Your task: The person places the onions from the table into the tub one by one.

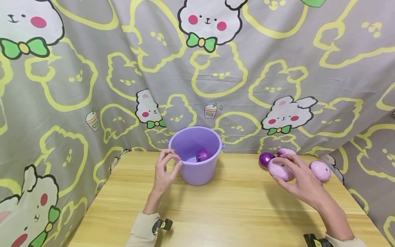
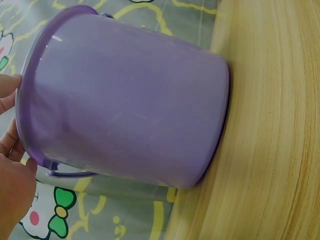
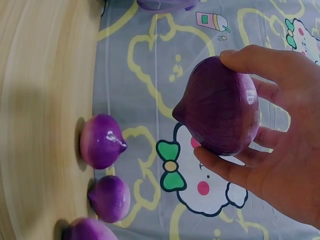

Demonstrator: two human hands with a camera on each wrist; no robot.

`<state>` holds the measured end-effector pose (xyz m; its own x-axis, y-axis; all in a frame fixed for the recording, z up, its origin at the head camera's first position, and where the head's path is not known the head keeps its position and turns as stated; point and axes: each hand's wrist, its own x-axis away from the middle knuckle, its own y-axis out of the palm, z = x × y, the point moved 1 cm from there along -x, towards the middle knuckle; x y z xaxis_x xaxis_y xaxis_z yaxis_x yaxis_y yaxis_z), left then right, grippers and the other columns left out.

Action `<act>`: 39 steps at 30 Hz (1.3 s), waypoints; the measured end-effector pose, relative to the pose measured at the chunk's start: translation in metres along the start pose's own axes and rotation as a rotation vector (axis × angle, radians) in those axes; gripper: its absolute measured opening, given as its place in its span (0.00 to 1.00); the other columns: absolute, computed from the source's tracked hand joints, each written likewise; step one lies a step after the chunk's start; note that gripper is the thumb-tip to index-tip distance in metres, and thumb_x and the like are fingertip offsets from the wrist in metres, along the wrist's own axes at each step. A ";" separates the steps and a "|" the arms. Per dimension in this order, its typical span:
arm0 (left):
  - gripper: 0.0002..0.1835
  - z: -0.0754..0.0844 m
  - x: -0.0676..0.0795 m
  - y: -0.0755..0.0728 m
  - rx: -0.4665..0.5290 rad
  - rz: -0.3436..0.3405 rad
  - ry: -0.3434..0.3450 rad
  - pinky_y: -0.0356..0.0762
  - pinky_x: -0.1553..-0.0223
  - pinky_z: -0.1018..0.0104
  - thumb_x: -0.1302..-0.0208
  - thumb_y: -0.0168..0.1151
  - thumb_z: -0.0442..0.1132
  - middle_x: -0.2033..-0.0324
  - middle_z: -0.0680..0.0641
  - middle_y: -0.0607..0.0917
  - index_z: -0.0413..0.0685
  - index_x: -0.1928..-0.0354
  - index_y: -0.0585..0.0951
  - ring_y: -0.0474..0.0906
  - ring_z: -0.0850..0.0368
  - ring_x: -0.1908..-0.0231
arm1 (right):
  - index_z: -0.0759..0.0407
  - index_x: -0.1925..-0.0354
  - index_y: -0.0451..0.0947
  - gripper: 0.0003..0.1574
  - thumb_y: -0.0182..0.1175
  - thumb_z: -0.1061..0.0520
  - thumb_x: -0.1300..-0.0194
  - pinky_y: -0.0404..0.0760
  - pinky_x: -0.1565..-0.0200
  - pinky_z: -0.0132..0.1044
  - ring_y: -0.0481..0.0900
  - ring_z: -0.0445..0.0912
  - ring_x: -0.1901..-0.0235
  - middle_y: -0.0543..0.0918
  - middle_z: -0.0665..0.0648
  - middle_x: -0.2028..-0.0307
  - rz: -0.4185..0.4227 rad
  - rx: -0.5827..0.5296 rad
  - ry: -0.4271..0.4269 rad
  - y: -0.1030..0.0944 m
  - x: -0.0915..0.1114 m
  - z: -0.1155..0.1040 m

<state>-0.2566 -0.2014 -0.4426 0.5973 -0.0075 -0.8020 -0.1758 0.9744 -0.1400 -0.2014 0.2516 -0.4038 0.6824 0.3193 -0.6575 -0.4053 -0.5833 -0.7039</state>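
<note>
A purple bucket (image 1: 200, 175) stands upright on the table, with a purple onion (image 1: 203, 156) inside it. My left hand (image 1: 165, 171) pinches the bucket's near left rim between thumb and fingers. In the left wrist view the bucket's side (image 2: 135, 100) fills the middle, with fingertips at its rim. Over the table's right side, my right hand (image 1: 305, 181) holds another purple onion (image 3: 217, 107) clear of the tabletop, thumb and fingers spread around it. Below and beside it lie three more onions: a dark glossy one (image 1: 266, 160), a partly hidden one (image 1: 287, 151) and a pale-bottomed one (image 1: 320, 171).
The wooden table (image 1: 216, 219) meets a grey patterned curtain (image 1: 228, 79) just behind the bucket and onions. More curtain hangs along the left and right sides. The bucket's handle (image 2: 72, 174) hangs down behind it.
</note>
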 end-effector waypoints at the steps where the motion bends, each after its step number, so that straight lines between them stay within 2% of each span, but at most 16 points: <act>1: 0.09 0.000 0.000 0.000 0.001 0.001 0.001 0.67 0.32 0.59 0.44 0.70 0.21 0.56 0.37 0.77 0.38 0.63 0.84 0.71 0.37 0.47 | 0.49 0.46 0.83 0.37 0.82 0.62 0.57 0.64 0.44 0.23 0.74 0.61 0.40 0.76 0.60 0.38 -0.002 -0.005 -0.003 0.001 -0.001 -0.001; 3: 0.09 0.000 0.000 0.000 -0.002 0.001 0.003 0.67 0.32 0.59 0.44 0.70 0.21 0.56 0.37 0.77 0.38 0.63 0.84 0.72 0.39 0.46 | 0.51 0.47 0.83 0.36 0.82 0.62 0.57 0.64 0.44 0.24 0.74 0.61 0.40 0.76 0.60 0.39 0.002 -0.017 -0.013 0.003 -0.004 -0.002; 6: 0.08 -0.001 0.000 0.000 -0.007 0.000 0.001 0.67 0.32 0.59 0.44 0.70 0.22 0.56 0.38 0.78 0.37 0.63 0.84 0.72 0.44 0.46 | 0.52 0.47 0.83 0.36 0.81 0.64 0.57 0.58 0.43 0.17 0.73 0.60 0.41 0.76 0.60 0.42 0.009 -0.045 -0.037 0.005 -0.007 -0.004; 9: 0.08 -0.002 0.001 0.000 -0.010 0.000 -0.001 0.67 0.32 0.59 0.44 0.70 0.22 0.56 0.38 0.78 0.37 0.63 0.84 0.72 0.46 0.45 | 0.53 0.47 0.83 0.35 0.81 0.63 0.56 0.60 0.44 0.17 0.73 0.58 0.42 0.77 0.61 0.44 0.009 -0.052 -0.038 0.008 -0.009 -0.006; 13: 0.09 -0.003 0.002 0.000 -0.009 0.003 0.004 0.67 0.32 0.60 0.44 0.70 0.21 0.56 0.37 0.78 0.38 0.63 0.85 0.72 0.45 0.46 | 0.53 0.47 0.83 0.34 0.80 0.61 0.55 0.68 0.51 0.25 0.74 0.57 0.42 0.78 0.62 0.45 0.015 -0.027 -0.033 0.011 -0.013 -0.010; 17: 0.09 -0.005 0.002 0.001 -0.008 0.002 0.011 0.67 0.33 0.60 0.45 0.70 0.21 0.56 0.37 0.78 0.38 0.63 0.85 0.72 0.45 0.46 | 0.52 0.47 0.83 0.34 0.81 0.60 0.55 0.72 0.55 0.35 0.74 0.56 0.42 0.78 0.62 0.44 0.014 -0.013 -0.023 0.015 -0.015 -0.013; 25: 0.09 -0.004 0.001 0.000 0.004 -0.004 0.014 0.67 0.32 0.59 0.44 0.70 0.21 0.56 0.37 0.77 0.37 0.63 0.84 0.72 0.45 0.46 | 0.51 0.46 0.82 0.34 0.80 0.59 0.52 0.72 0.49 0.43 0.74 0.56 0.41 0.78 0.61 0.42 -0.003 -0.037 -0.017 0.018 -0.023 -0.018; 30: 0.09 -0.001 -0.001 0.000 -0.001 -0.006 0.019 0.67 0.33 0.59 0.44 0.70 0.21 0.56 0.37 0.77 0.37 0.63 0.84 0.72 0.45 0.46 | 0.51 0.46 0.82 0.33 0.80 0.58 0.51 0.75 0.50 0.47 0.74 0.52 0.42 0.77 0.59 0.43 -0.009 -0.053 -0.014 0.018 -0.028 -0.021; 35: 0.09 -0.003 0.000 0.000 0.001 -0.006 0.018 0.67 0.33 0.59 0.44 0.70 0.21 0.57 0.36 0.77 0.36 0.63 0.84 0.72 0.45 0.47 | 0.51 0.45 0.82 0.33 0.80 0.57 0.50 0.75 0.52 0.42 0.75 0.51 0.44 0.77 0.59 0.43 -0.009 -0.059 -0.023 0.021 -0.033 -0.023; 39: 0.09 -0.004 0.001 0.001 0.004 -0.002 0.013 0.68 0.33 0.60 0.44 0.70 0.21 0.57 0.36 0.77 0.37 0.63 0.84 0.72 0.46 0.47 | 0.51 0.44 0.82 0.33 0.80 0.56 0.50 0.72 0.47 0.31 0.75 0.53 0.42 0.77 0.60 0.42 -0.010 -0.077 -0.033 0.025 -0.038 -0.024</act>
<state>-0.2592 -0.2018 -0.4454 0.5873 -0.0128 -0.8092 -0.1708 0.9754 -0.1394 -0.2225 0.2068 -0.3895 0.6654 0.3488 -0.6600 -0.3498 -0.6354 -0.6884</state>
